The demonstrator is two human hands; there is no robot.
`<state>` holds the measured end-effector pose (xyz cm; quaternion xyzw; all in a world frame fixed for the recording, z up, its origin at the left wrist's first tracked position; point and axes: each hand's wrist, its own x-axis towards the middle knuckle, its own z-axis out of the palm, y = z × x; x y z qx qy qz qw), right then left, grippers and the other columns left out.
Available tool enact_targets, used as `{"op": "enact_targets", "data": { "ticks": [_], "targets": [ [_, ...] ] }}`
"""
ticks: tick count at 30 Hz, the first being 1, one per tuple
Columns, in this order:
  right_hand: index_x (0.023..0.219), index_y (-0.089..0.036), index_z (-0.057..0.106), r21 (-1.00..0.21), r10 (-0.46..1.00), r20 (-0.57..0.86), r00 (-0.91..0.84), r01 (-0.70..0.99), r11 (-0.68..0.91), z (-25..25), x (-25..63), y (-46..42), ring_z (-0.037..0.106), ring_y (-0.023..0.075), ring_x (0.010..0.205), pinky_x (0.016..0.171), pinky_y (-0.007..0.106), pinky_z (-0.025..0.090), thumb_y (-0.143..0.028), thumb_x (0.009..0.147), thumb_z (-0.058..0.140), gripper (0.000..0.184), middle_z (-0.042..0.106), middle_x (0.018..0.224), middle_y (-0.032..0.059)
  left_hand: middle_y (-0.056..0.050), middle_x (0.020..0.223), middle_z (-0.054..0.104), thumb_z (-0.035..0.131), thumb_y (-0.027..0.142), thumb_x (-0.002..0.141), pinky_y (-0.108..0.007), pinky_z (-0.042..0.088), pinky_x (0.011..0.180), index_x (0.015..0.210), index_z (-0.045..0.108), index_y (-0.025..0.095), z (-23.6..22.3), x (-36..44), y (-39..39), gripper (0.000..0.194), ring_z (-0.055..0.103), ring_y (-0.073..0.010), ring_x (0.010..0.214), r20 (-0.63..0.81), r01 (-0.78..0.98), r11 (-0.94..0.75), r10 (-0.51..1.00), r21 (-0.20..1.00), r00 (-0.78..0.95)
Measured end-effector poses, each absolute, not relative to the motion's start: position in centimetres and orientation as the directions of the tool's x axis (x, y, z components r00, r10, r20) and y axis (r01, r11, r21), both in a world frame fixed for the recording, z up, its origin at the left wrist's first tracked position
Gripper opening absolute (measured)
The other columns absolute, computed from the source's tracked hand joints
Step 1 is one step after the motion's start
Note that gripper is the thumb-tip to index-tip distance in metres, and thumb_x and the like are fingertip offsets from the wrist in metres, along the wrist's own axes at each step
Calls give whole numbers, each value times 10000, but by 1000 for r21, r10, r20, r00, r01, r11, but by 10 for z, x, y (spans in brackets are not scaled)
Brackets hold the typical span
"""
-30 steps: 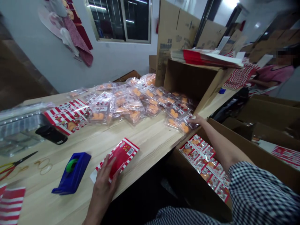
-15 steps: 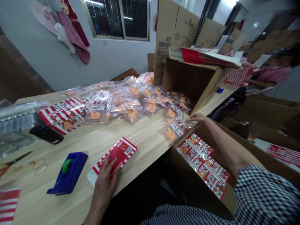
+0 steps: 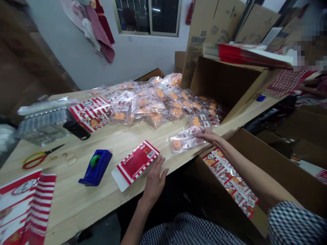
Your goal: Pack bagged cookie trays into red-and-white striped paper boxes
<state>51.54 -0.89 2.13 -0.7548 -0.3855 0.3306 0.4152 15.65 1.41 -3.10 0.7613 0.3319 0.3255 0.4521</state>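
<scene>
My right hand (image 3: pixel 205 134) grips the edge of a clear plastic packet (image 3: pixel 184 140) holding an orange piece and small printed cards. The packet is over the table's front edge area, slightly blurred. Beside it, my left hand (image 3: pixel 154 174) has its fingers and thumb apart, with fingertips by the near right edge of a flat red-and-white striped box (image 3: pixel 138 160). A barcode shows on the box, and a white flap sticks out at its left end. Behind both hands lies a heap of similar packets (image 3: pixel 155 102); one packet (image 3: pixel 203 119) lies just beyond my right hand.
Left of the box are a blue tape dispenser (image 3: pixel 96 168), scissors (image 3: pixel 42 157), a black cylinder (image 3: pixel 77 130) and striped cardboard sheets (image 3: pixel 42 204). An open carton (image 3: pixel 245 132) with printed boxes stands below the table's right edge. A co-worker's arm (image 3: pixel 313 86) shows far right.
My right hand has drawn a packet leftward from beside the heap. My left hand has slid off the middle of the box to its right edge. The view has shifted.
</scene>
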Motion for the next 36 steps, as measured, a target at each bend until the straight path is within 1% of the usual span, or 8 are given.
{"op": "enact_targets", "data": {
  "ticks": [4,7,9,13,21,28,32,36],
  "targets": [
    [814,-225,516,-929,903,9,430,337,-151,52,432,-20,613,172,710,693,322,531,-516,666,808,438,625,777,-16,-146,1610,339,685,372,887,-541,349,1171,1555,304,303,-4,164,1,772,384,-317,1456,13,-101,52,829,994,558],
    [861,-230,578,-815,939,272,212,569,107,69,360,-35,570,181,714,685,326,486,-330,848,677,141,587,770,-4,-141,1648,247,732,400,854,-503,381,1153,1584,164,347,22,164,-10,927,345,-320,1476,-29,-374,316,796,872,604],
    [888,-238,592,-695,917,397,43,667,269,69,317,-42,553,205,737,673,343,475,-240,904,592,16,569,769,14,-144,1575,403,744,392,844,-483,409,1137,1556,270,315,32,159,-17,859,441,-314,1420,-35,-491,354,836,796,547],
    [1117,-261,614,-592,858,473,-202,648,479,47,250,-43,581,272,980,832,440,522,-144,934,530,233,633,989,87,-113,1281,671,711,378,857,-414,494,1054,1291,605,222,26,135,-24,474,629,-275,1213,-191,-565,266,963,781,188],
    [1460,-370,447,-770,783,303,-542,344,537,63,236,-12,441,262,1382,1145,494,390,-335,861,755,675,481,1457,71,-66,1140,741,750,333,800,-356,540,968,1155,678,183,11,31,-18,392,703,-216,1065,-255,-565,11,899,825,-355],
    [1605,-341,56,-332,740,-183,-647,749,573,11,252,102,-116,467,1508,1127,709,-124,-424,546,938,1380,54,1685,130,-34,1034,765,852,240,689,-316,588,882,1096,700,174,-11,-48,-29,439,733,-166,908,-180,-375,-109,734,921,-655],
    [1607,-306,10,-328,669,-381,-639,769,549,-19,240,130,-75,472,1513,1108,731,-122,-503,561,888,1380,106,1672,164,-50,1044,765,850,294,692,-324,622,748,1142,675,182,-29,-46,-38,496,743,-191,834,-281,-424,5,757,905,-590],
    [1607,-289,-17,-443,682,-316,-659,739,508,-33,242,120,177,448,1496,1159,684,-50,-507,567,859,1377,275,1587,189,-61,1014,769,839,329,716,-328,621,727,1176,646,179,-33,-42,-45,520,748,-199,804,-369,-470,155,837,869,-405]
  ]
}}
